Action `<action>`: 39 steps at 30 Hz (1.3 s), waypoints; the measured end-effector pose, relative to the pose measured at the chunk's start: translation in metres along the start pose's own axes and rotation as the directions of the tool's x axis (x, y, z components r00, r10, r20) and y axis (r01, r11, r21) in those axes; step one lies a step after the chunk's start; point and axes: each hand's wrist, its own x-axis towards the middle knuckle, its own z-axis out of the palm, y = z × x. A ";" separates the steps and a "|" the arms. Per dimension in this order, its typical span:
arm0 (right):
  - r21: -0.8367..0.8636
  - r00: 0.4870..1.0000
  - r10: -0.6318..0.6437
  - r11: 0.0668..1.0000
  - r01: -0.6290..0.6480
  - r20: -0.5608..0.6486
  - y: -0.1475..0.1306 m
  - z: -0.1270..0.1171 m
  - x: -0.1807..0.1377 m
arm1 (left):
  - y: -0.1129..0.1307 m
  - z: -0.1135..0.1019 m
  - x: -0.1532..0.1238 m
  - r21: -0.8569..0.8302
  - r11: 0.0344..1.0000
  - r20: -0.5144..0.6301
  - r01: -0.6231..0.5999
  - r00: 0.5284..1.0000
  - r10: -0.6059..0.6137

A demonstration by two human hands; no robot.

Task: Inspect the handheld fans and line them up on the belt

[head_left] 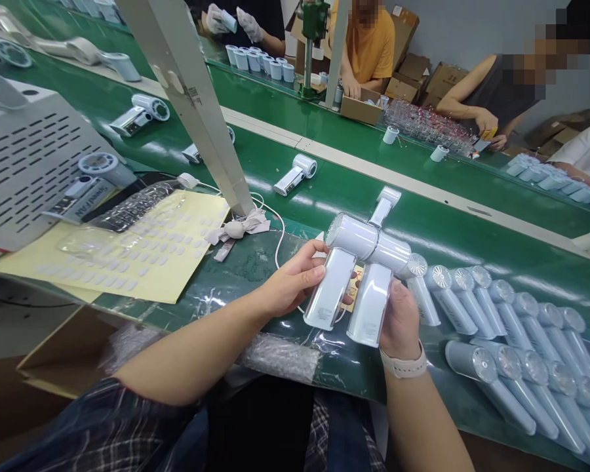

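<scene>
My left hand (297,278) grips a light-blue handheld fan (330,288) by its flat handle, thumb on the near face. A second handheld fan (371,305) of the same kind is in my right hand (403,314), which wraps the handle's right side. Both fans are held up side by side, handles pointing toward me, their round heads meeting end to end. Some fingers are hidden behind the handles. Right of my right hand, several matching handheld fans (465,305) lie in two rows on the green table.
At left, a yellow sheet (177,262) bears small white stickers, beside a vented white machine (24,144). A slanted metal post (196,98) rises ahead. More fans (295,176) lie on the green conveyor belt (255,157). Across it, co-workers handle white cups (260,62) and parts.
</scene>
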 end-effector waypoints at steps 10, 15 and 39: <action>-0.065 1.000 0.004 0.998 -0.004 0.009 0.005 0.008 0.003 | -0.009 -0.004 0.010 0.011 0.999 -0.244 -0.034 0.969 0.036; -0.228 1.000 -0.018 0.973 0.021 0.016 0.026 0.016 0.003 | -0.012 -0.008 0.013 0.496 0.868 -0.515 -0.031 0.794 0.323; 0.083 0.990 0.132 0.987 -0.136 0.050 0.001 0.011 0.003 | 0.001 -0.007 0.008 0.052 0.998 -0.155 -0.031 0.987 0.039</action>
